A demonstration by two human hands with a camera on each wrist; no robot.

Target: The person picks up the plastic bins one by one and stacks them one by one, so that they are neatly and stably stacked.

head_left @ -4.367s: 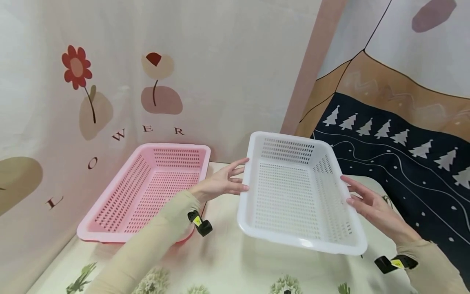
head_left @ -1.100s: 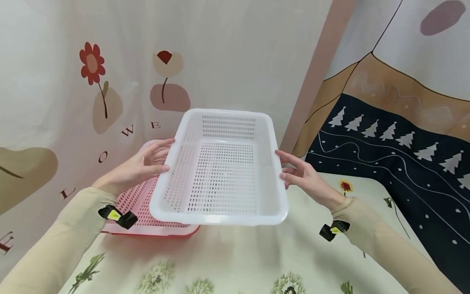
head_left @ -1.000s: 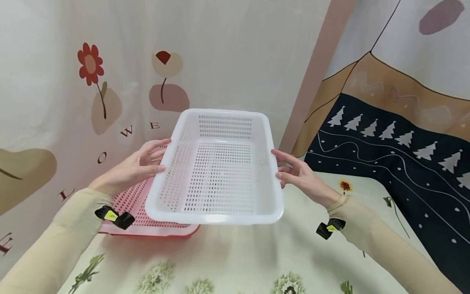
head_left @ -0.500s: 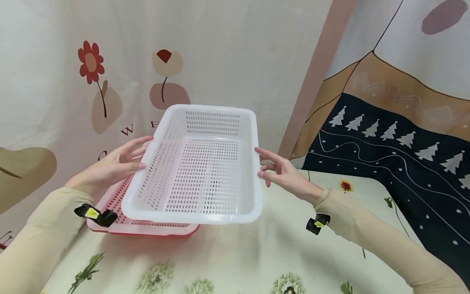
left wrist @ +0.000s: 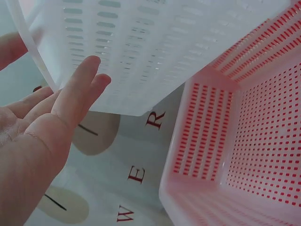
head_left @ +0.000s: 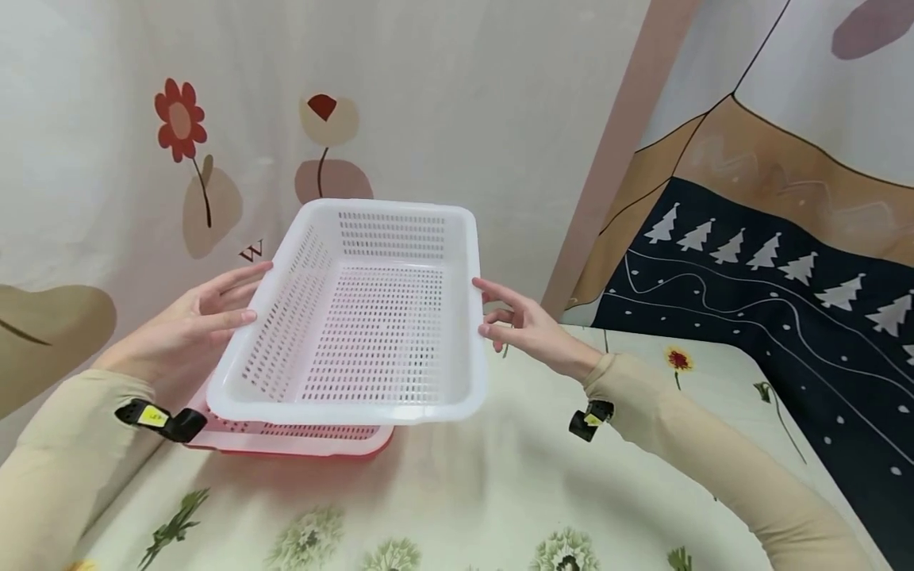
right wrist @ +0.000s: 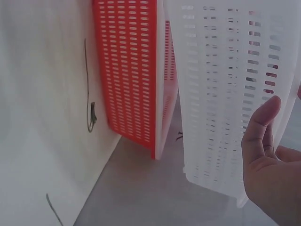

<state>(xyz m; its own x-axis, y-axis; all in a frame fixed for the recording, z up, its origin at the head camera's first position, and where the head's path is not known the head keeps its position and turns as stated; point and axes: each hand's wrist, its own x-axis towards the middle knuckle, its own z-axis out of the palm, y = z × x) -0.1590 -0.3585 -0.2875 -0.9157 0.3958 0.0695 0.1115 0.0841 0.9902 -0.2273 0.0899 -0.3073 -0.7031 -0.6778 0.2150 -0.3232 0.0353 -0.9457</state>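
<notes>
A white perforated plastic basket (head_left: 343, 411) is held up over the table, its open top tilted towards me. My left hand (head_left: 171, 331) grips its left rim, thumb above; in the left wrist view, fingers of that hand (left wrist: 56, 122) lie along the slotted outer wall. On the opposite side my right hand (head_left: 535, 333) holds the right rim between thumb and fingers. Behind and below stands a pink basket (head_left: 314, 446), mostly hidden by the white one in the head view. Its bare inside wall (left wrist: 200, 136) shows in the left wrist view, its red outer side (right wrist: 127, 70) in the right wrist view.
The table has a pale cloth (head_left: 457, 507) printed with flowers and leaves. A light curtain (head_left: 457, 103) with flower drawings and letters hangs close behind the baskets. At the right, a dark cloth (head_left: 771, 349) with white trees borders the table.
Both hands have carried the white basket from the right side leftwards and slightly up, so it now overlaps most of the pink basket, which stays on the table.
</notes>
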